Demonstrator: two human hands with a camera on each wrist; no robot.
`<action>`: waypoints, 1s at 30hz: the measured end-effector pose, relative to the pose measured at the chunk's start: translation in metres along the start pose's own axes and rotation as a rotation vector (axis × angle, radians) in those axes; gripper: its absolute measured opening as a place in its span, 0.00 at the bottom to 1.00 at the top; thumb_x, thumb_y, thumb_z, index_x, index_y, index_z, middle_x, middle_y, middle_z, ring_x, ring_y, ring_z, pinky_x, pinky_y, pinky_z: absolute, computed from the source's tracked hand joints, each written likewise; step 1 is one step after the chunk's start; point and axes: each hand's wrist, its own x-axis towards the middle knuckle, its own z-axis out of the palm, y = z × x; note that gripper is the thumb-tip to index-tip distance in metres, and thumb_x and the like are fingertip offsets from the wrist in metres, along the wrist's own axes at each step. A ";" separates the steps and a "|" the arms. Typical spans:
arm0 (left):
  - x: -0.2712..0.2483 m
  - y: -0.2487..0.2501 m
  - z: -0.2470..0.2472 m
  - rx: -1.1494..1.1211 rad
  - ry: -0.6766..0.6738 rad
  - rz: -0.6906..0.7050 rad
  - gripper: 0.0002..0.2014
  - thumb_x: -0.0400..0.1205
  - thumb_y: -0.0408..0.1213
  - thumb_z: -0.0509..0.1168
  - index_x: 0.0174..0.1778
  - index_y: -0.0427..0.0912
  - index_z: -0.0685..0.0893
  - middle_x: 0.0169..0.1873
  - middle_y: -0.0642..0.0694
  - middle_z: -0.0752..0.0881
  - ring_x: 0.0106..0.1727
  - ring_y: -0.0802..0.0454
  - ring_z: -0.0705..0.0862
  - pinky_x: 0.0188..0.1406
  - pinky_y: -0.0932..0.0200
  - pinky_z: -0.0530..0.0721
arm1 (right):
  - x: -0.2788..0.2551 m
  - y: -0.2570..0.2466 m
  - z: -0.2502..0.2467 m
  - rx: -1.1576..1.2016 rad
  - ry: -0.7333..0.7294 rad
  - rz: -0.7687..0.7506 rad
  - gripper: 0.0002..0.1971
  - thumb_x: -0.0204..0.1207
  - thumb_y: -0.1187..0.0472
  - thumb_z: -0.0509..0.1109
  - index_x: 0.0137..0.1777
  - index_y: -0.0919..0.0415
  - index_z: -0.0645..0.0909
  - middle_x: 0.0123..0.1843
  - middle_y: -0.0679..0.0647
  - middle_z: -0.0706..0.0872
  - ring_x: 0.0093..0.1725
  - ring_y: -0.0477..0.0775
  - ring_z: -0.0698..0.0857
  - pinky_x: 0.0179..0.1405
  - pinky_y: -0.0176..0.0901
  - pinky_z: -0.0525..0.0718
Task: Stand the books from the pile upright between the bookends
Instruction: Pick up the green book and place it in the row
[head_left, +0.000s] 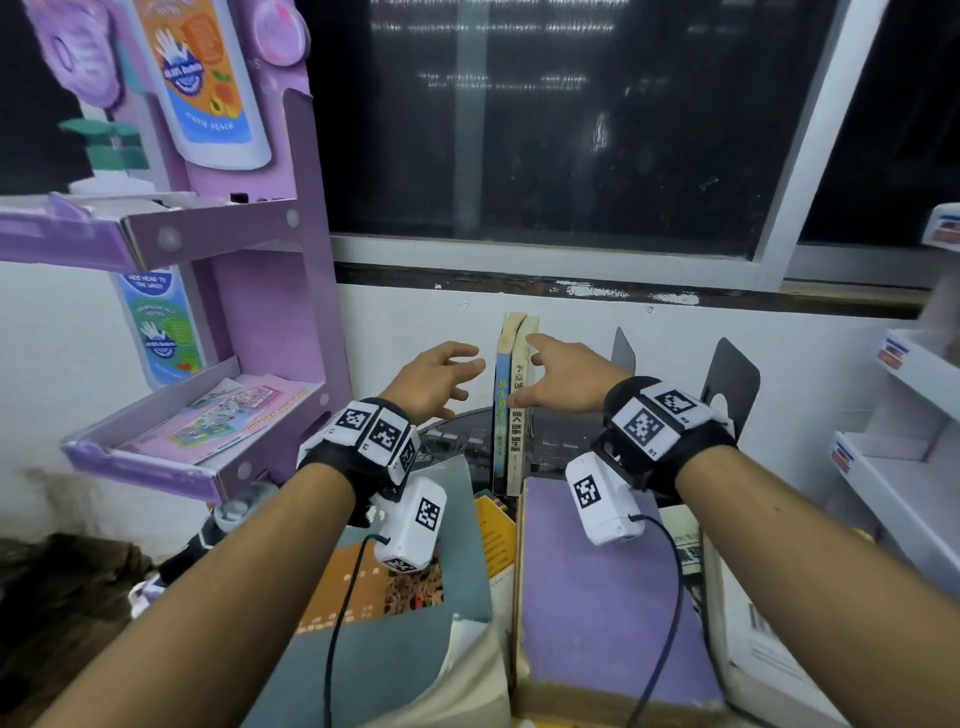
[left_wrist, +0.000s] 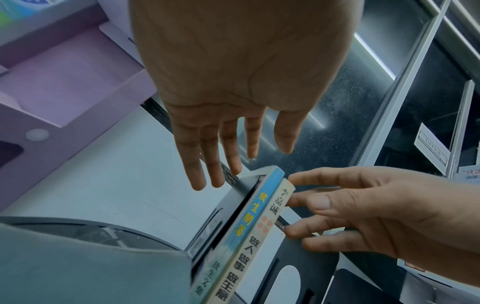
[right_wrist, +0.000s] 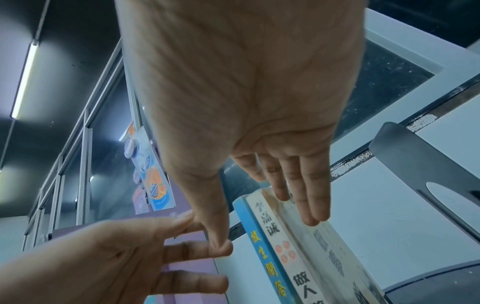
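Observation:
Two books stand upright side by side: a blue-spined book (head_left: 501, 415) (left_wrist: 249, 218) (right_wrist: 262, 253) and a cream-spined book (head_left: 519, 421) (left_wrist: 270, 207) (right_wrist: 283, 246). My left hand (head_left: 465, 384) (left_wrist: 228, 164) hovers open just left of the blue book, fingers spread. My right hand (head_left: 535, 371) (right_wrist: 259, 205) lays straight fingers against the cream book's right cover, thumb in front of the spines. A black bookend (left_wrist: 233, 209) stands against the blue book's left side. Two more grey bookends (head_left: 623, 353) (head_left: 730, 384) stand to the right. The pile lies in front: a grey-covered book (head_left: 395, 597), a purple-covered book (head_left: 597, 597) and a yellow book (head_left: 496, 530).
A purple cardboard display rack (head_left: 270, 312) with leaflets stands close on the left. White shelves (head_left: 909, 415) are at the right. Behind the books are a white wall and a dark window (head_left: 571, 130). A white book (head_left: 753, 639) lies at the pile's right.

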 end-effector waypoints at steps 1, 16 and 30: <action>-0.004 -0.001 -0.004 0.028 0.002 -0.012 0.18 0.84 0.45 0.63 0.71 0.49 0.76 0.63 0.45 0.81 0.58 0.44 0.83 0.46 0.53 0.83 | -0.004 -0.002 0.000 -0.010 -0.001 0.001 0.37 0.73 0.49 0.76 0.78 0.60 0.64 0.73 0.60 0.77 0.70 0.60 0.77 0.65 0.51 0.77; -0.062 -0.035 -0.059 0.299 0.026 -0.215 0.22 0.83 0.50 0.64 0.71 0.48 0.76 0.68 0.46 0.79 0.62 0.45 0.79 0.52 0.54 0.75 | -0.042 -0.041 0.025 -0.074 -0.178 -0.035 0.41 0.78 0.38 0.66 0.84 0.58 0.57 0.83 0.56 0.64 0.79 0.58 0.67 0.73 0.48 0.68; -0.106 -0.071 -0.084 0.299 -0.090 -0.610 0.29 0.78 0.53 0.68 0.73 0.44 0.74 0.65 0.40 0.80 0.58 0.34 0.84 0.47 0.46 0.86 | -0.038 -0.056 0.073 -0.097 -0.422 0.041 0.33 0.74 0.34 0.67 0.65 0.63 0.76 0.42 0.53 0.80 0.37 0.53 0.79 0.39 0.43 0.81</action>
